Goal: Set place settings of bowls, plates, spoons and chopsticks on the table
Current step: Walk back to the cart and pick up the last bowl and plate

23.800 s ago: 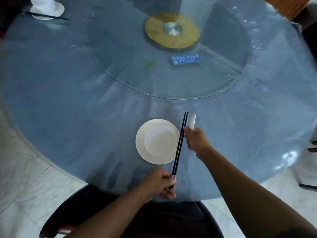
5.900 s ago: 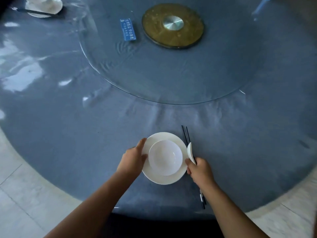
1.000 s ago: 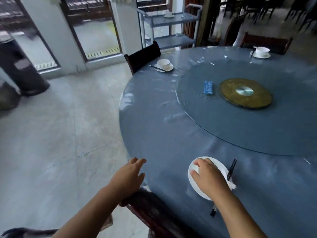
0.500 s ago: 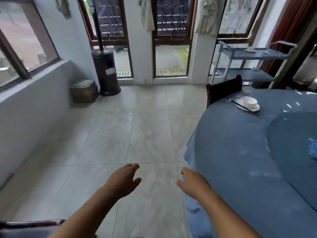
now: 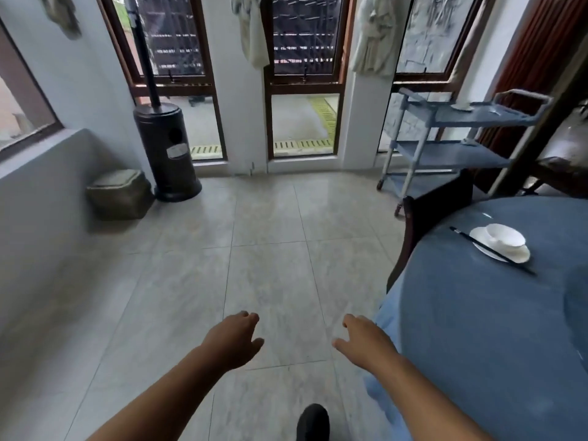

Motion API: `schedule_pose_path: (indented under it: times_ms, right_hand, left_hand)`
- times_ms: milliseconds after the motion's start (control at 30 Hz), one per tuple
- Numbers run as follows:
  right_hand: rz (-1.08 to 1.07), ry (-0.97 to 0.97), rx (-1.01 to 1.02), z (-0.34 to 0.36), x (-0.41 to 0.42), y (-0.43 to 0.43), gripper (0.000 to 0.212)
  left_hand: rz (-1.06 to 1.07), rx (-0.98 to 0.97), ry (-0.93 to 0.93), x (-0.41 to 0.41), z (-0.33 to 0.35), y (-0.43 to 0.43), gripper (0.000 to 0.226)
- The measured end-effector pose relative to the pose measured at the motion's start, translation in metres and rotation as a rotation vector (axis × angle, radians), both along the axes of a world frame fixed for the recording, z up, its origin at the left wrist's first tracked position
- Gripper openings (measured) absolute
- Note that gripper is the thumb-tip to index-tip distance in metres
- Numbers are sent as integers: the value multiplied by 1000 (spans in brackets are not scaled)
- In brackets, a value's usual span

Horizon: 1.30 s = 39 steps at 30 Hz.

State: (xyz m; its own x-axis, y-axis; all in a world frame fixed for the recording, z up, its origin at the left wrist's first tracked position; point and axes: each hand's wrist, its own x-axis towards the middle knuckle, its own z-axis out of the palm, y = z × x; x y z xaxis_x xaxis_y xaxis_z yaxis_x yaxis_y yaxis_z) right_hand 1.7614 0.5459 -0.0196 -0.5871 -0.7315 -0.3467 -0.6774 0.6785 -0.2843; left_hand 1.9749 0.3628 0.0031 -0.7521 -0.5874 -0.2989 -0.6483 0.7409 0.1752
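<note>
Left hand (image 5: 234,340) out in front, fingers loosely spread and slightly curled, nothing in it. Right hand (image 5: 362,343) level with it, also slack and spread, carrying nothing, just beside the hanging edge of the blue tablecloth. Both hands are over the pale tiled floor (image 5: 267,249), apart from each other, forearms bare. A dark shoe tip (image 5: 313,423) shows low between the arms.

Off to the right is the round table (image 5: 477,329) under its blue cover. On it, near the far edge, one setting is laid: a white plate (image 5: 521,256) with a white bowl (image 5: 505,237) sitting on it, and a pair of dark chopsticks (image 5: 490,251) lying slantwise across the plate's near-left rim, tips touching the cloth on either side. Whether a spoon is there I cannot tell. A dark wooden chair (image 5: 426,214) stands pushed in against the table right by that setting.

Behind the chair, a grey serving cart (image 5: 451,154) with shelves stands by the tall windows. On the left side of the room, a dark cylindrical heater (image 5: 167,148) stands near the wall, with a small lidded bin (image 5: 119,195) just beside it.
</note>
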Motion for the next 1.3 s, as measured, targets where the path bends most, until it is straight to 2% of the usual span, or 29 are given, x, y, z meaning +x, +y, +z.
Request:
schedule_pose_path:
  times_ms: [200, 367, 533, 833, 1133, 1300]
  right_hand:
    - [-20, -76, -24, -7, -141, -118, 60]
    - [-57, -53, -46, 20, -251, -193, 52]
    - [-106, -23, -57, 28, -361, -255, 55]
    - [-331, -45, -2, 19, -584, -382, 55]
    - [-664, -73, -35, 25, -792, -394, 59]
    - [-759, -53, -40, 7, -925, -372, 49]
  left_hand:
    - [-18, -28, -33, -166, 8, -119, 50]
    - [-98, -54, -15, -292, 28, -200, 48]
    - [-179, -49, 7, -415, 21, -274, 45]
    - [-347, 12, 46, -678, -2, -425, 50]
    - [-630, 73, 8, -964, 5, -458, 46]
    - [-746, 55, 16, -1128, -2, -444, 48]
